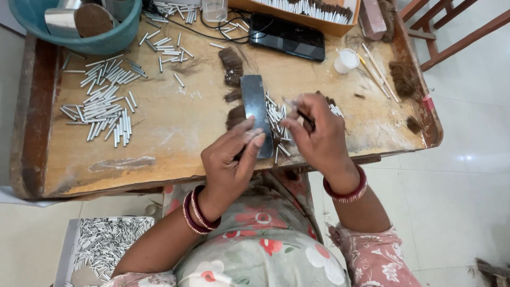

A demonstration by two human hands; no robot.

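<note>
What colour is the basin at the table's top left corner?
Teal basin; the head view shows it best.

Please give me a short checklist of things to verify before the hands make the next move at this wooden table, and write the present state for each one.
1. Left hand rests on the near end of the flat grey metal bar: ok.
2. Right hand pinches a small dark tuft of hair between its fingertips: ok, though whether a tube is also held, cannot tell.
3. Small pile of silver tubes lies between the two hands, within reach: ok.
4. Dark hair bundles lie beside the bar's far end: ok.
5. Large stock of silver tubes lies on the table's left side: ok.
6. Black phone and its cable lie away from the hands: ok.
</note>
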